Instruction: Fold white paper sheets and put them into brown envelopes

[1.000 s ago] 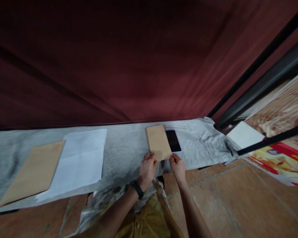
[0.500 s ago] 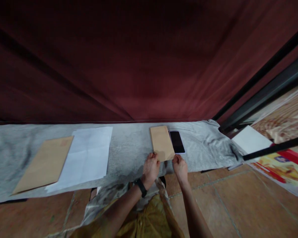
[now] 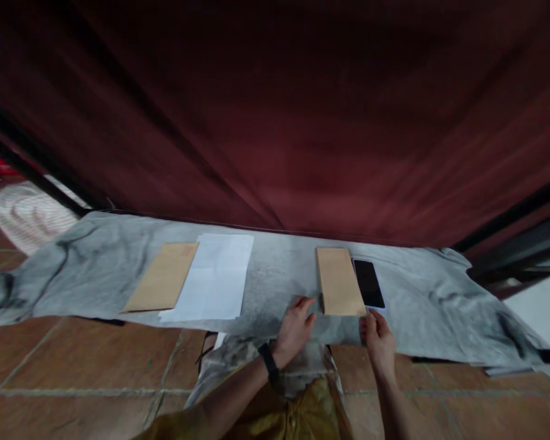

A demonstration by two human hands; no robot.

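A stack of brown paper envelopes lies on the grey cloth in front of me, its left side showing some thickness. At its lower right corner is my right hand, with the fingers curled and pinching the edge of the envelope there. My left hand is just left of the stack, apart from it, holding nothing, thumb and fingers spread; a dark watch is on that wrist. Against the stack's right side lies a phone with a dark screen.
White paper sheets lie further left, partly under a larger brown envelope. The grey cloth covers a long narrow surface. Behind it hangs a dark red curtain. Dark metal bars stand at both sides above a tiled floor.
My left hand has let go of the envelope and moved away to its left, fingers opening. The right hand stays at the lower right corner. The view has swung left.
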